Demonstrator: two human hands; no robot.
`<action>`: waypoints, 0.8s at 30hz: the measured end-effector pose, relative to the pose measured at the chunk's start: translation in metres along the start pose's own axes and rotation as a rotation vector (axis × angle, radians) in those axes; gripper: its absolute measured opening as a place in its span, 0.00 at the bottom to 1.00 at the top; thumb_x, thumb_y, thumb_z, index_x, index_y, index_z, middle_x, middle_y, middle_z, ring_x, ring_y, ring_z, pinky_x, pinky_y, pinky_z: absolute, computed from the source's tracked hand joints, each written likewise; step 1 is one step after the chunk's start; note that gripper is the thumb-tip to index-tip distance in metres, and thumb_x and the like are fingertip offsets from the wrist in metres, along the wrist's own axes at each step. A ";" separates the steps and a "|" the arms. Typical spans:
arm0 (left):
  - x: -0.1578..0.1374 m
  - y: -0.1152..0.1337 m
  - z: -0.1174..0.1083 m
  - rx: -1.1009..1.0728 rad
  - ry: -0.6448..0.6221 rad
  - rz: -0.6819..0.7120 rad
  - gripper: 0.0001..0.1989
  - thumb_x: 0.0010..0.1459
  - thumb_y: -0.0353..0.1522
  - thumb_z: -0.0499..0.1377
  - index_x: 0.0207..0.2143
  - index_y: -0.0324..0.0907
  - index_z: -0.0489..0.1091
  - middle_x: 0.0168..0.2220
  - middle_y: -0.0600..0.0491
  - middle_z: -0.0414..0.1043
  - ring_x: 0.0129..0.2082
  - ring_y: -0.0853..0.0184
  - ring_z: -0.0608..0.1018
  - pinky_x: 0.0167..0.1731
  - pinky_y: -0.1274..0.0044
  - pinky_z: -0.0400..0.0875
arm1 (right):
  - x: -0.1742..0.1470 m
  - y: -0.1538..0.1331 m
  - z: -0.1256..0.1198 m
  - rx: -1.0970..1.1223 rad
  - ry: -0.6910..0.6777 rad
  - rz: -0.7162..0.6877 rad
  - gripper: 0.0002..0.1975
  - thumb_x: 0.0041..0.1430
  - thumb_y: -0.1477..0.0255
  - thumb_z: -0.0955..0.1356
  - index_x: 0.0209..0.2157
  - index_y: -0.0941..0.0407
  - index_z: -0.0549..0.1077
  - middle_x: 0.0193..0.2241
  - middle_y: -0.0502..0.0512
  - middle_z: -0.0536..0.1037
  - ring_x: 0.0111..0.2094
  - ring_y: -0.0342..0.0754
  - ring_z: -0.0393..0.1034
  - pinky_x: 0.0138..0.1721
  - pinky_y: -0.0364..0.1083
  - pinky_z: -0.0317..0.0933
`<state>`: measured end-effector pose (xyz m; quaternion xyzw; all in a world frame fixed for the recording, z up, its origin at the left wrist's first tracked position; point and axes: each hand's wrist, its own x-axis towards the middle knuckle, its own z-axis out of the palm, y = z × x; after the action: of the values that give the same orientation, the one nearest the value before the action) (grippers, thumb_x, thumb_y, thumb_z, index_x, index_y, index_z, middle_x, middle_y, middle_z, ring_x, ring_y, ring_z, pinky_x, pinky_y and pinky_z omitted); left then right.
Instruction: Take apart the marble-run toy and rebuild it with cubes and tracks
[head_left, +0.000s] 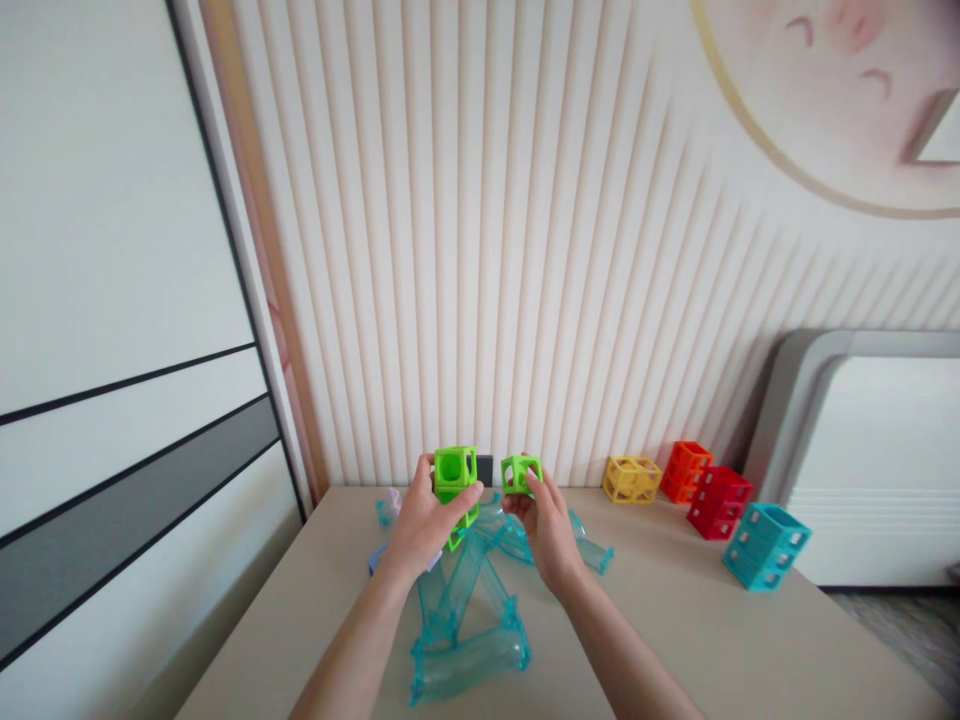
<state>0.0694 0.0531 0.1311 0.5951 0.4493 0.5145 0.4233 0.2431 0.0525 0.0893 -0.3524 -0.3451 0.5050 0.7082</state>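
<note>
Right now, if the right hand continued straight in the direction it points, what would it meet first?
Probably the ridged wall, with the green cube in the right hand touching it first; depth is unclear in this view.

Ahead of me rises a cream wall with rounded vertical ribs (pixel 510 250), behind the pale beige bench (pixel 667 590). To my left stands a smooth white panel (pixel 97 200) with black lines and a slanting grey band. Up on my right I see a pink round picture (pixel 810 110) edged in gold, partly cut off; below it, a white padded-looking board framed in grey (pixel 900 430), above a mottled grey floor (pixel 892 630).
</note>
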 end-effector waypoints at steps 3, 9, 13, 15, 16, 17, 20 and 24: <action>-0.006 -0.008 0.009 0.078 0.096 0.022 0.27 0.48 0.47 0.69 0.44 0.44 0.63 0.35 0.52 0.78 0.34 0.59 0.81 0.35 0.70 0.73 | -0.024 0.003 -0.009 -0.085 -0.015 -0.053 0.32 0.53 0.57 0.73 0.58 0.52 0.68 0.32 0.48 0.77 0.28 0.46 0.74 0.35 0.47 0.70; -0.042 -0.043 0.015 0.053 0.054 0.081 0.26 0.56 0.48 0.63 0.49 0.44 0.62 0.45 0.47 0.76 0.47 0.56 0.79 0.50 0.64 0.69 | -0.067 0.027 -0.026 -0.215 0.006 -0.152 0.34 0.56 0.57 0.73 0.61 0.50 0.64 0.39 0.52 0.77 0.36 0.49 0.75 0.42 0.49 0.72; -0.067 -0.067 0.012 0.022 0.052 0.024 0.25 0.62 0.48 0.58 0.54 0.45 0.63 0.56 0.44 0.71 0.60 0.54 0.71 0.62 0.60 0.58 | -0.088 0.043 -0.030 -0.229 -0.059 -0.185 0.34 0.58 0.62 0.74 0.63 0.48 0.61 0.47 0.55 0.76 0.44 0.51 0.74 0.47 0.49 0.70; -0.076 -0.073 0.010 0.023 0.053 0.013 0.25 0.63 0.48 0.56 0.57 0.45 0.62 0.59 0.44 0.68 0.64 0.54 0.66 0.65 0.59 0.53 | -0.095 0.049 -0.030 -0.251 -0.093 -0.196 0.35 0.59 0.64 0.73 0.64 0.47 0.59 0.48 0.56 0.76 0.46 0.51 0.74 0.49 0.50 0.70; -0.080 -0.075 0.010 0.024 0.045 0.023 0.25 0.64 0.47 0.56 0.58 0.45 0.62 0.60 0.44 0.67 0.65 0.54 0.65 0.65 0.59 0.53 | -0.098 0.051 -0.030 -0.261 -0.104 -0.201 0.35 0.59 0.64 0.73 0.64 0.47 0.58 0.49 0.56 0.76 0.47 0.52 0.74 0.50 0.50 0.69; -0.083 -0.075 0.010 0.028 0.037 0.045 0.25 0.65 0.47 0.55 0.58 0.45 0.62 0.61 0.44 0.66 0.65 0.54 0.64 0.65 0.59 0.53 | -0.101 0.053 -0.029 -0.273 -0.111 -0.206 0.35 0.60 0.65 0.73 0.64 0.47 0.58 0.50 0.57 0.75 0.48 0.52 0.74 0.50 0.50 0.69; -0.092 -0.076 0.009 0.064 0.024 0.165 0.25 0.64 0.43 0.57 0.60 0.45 0.62 0.62 0.43 0.65 0.65 0.53 0.64 0.65 0.60 0.54 | -0.107 0.057 -0.029 -0.318 -0.112 -0.233 0.34 0.59 0.65 0.73 0.63 0.47 0.59 0.54 0.58 0.73 0.52 0.54 0.73 0.53 0.51 0.68; -0.099 -0.086 0.004 0.219 0.018 0.331 0.29 0.62 0.40 0.59 0.63 0.42 0.61 0.65 0.39 0.60 0.68 0.48 0.58 0.66 0.57 0.53 | -0.110 0.061 -0.030 -0.344 -0.105 -0.244 0.34 0.58 0.65 0.74 0.63 0.47 0.59 0.56 0.59 0.72 0.53 0.55 0.71 0.54 0.52 0.67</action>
<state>0.0584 -0.0226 0.0242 0.6989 0.4025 0.5302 0.2617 0.2119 -0.0428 0.0076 -0.3969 -0.5027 0.3670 0.6746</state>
